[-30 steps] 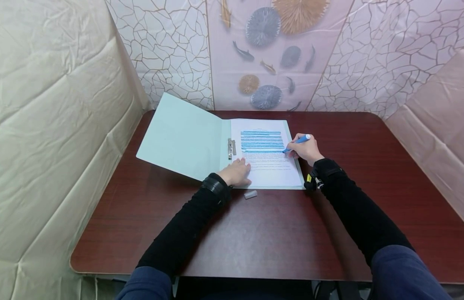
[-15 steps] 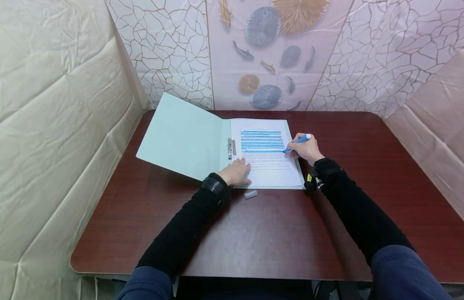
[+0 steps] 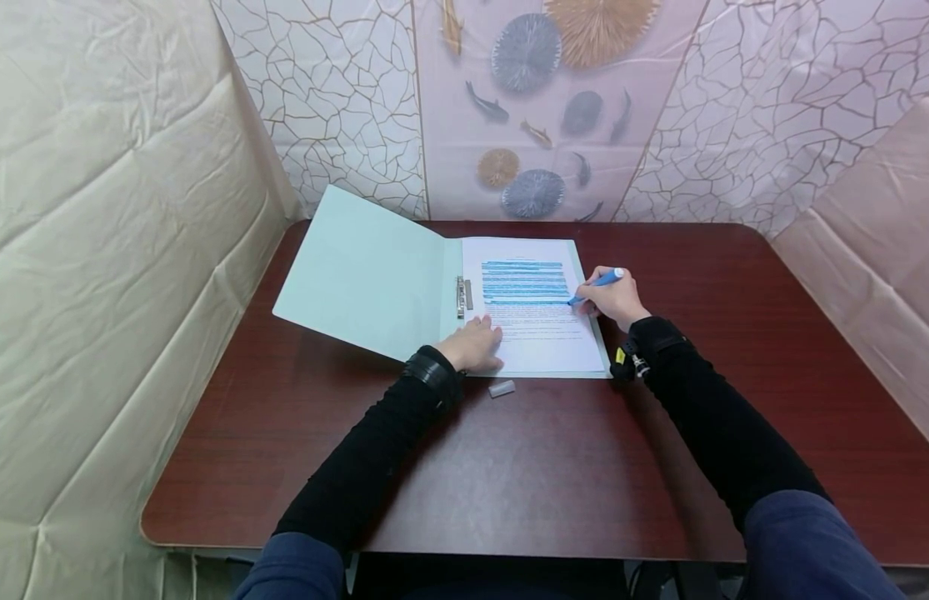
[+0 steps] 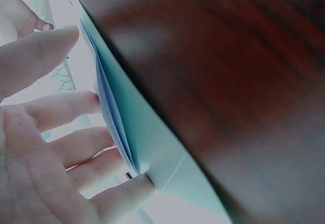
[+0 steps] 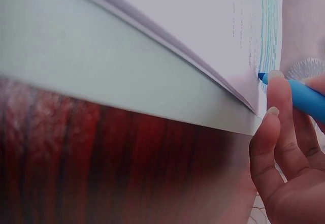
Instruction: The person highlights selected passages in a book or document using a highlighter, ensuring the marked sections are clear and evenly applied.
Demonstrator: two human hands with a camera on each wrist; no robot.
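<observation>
While the left hand (image 3: 473, 344) rests on the lower left corner of a printed page (image 3: 546, 354), fingers loosely extended and grasping nothing, the right hand (image 3: 612, 298) pinches a blue marker (image 3: 605, 277), its tip at the right end of a blue-marked line. The page lies on the right half of an open pale green folder (image 3: 362, 275), toward the back edge of the worktop (image 3: 584, 467). A clean stroke likely calls for light, even pressure along the print, the left hand weighting the sheet against creeping. With the page's right edge near the tip, the stroke is best halted at the margin. The worktop's right edge stands well apart from the right hand, leaving elbow room; just off the folder's front edge, a small grey piece (image 3: 501, 389) lies near the left hand, where a sliding wrist could knock it.
</observation>
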